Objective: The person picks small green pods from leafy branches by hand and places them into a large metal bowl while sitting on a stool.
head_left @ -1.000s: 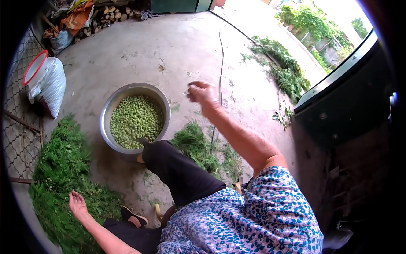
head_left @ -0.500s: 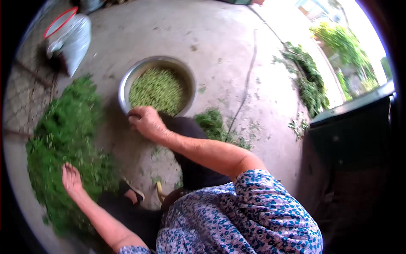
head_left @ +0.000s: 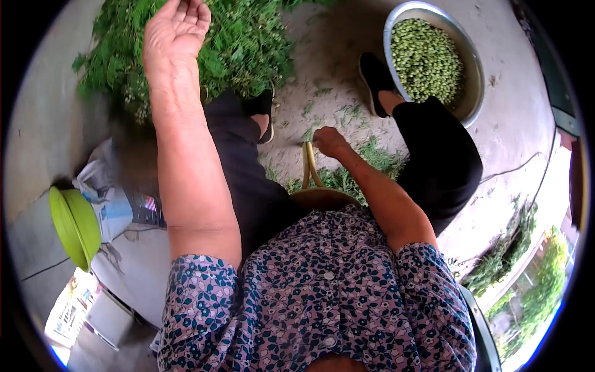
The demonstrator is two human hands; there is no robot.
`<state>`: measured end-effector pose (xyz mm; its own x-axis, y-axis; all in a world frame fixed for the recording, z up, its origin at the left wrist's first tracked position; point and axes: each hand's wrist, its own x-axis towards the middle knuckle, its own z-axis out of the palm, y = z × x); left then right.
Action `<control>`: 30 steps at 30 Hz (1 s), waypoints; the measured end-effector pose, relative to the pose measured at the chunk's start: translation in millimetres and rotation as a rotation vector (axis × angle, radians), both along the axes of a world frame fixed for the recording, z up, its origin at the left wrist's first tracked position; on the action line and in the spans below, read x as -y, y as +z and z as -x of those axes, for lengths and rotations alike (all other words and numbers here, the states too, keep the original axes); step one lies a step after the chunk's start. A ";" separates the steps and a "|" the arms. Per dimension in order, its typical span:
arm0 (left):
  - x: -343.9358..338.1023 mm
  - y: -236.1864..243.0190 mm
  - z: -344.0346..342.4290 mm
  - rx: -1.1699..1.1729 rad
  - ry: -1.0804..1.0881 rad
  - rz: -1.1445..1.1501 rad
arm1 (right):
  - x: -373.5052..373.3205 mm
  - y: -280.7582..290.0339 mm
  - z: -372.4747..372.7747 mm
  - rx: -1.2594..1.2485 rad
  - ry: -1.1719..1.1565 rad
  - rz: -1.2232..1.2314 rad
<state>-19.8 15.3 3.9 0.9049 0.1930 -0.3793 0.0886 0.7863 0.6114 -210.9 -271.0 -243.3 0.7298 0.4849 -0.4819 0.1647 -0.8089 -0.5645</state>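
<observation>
My left hand (head_left: 176,31) is raised over a pile of feathery green plants (head_left: 245,53) at the upper left. Its palm is turned up, with the fingers loosely bent and apart, and nothing shows in it. Between my knees, my right hand (head_left: 330,141) is closed beside a curved yellow strip (head_left: 308,164) of what looks like a low stool. Whatever its fingers hold, if anything, is hidden. A wide metal basin (head_left: 474,74) stands by my right foot, partly filled with small round green pods (head_left: 426,60). Neither hand touches it.
Loose green sprigs (head_left: 378,161) lie on the concrete floor under my right arm. At the left are a lime-green plastic basin (head_left: 77,226) and a pale bag (head_left: 111,208). More cut greenery (head_left: 505,248) lies at the right, near a dark cable (head_left: 524,164).
My view has turned left, so the plants and metal basin appear farther right. My right hand has left the basin's rim and now is between my knees. My left hand remains by the plants.
</observation>
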 end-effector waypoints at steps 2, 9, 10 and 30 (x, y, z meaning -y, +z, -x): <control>25.2 16.2 18.9 0.032 0.032 -0.093 | 11.8 -26.6 -3.2 0.042 0.043 0.042; 6.8 32.7 48.9 0.090 -0.147 -0.003 | -26.4 -62.4 -36.5 -0.110 -0.475 -0.334; 11.1 39.2 60.1 0.078 -0.154 0.007 | -34.5 -61.4 -34.1 -0.108 -0.485 -0.280; 36.1 84.2 110.1 0.048 -0.044 -0.212 | -95.1 -92.9 -43.3 0.291 -0.222 -0.118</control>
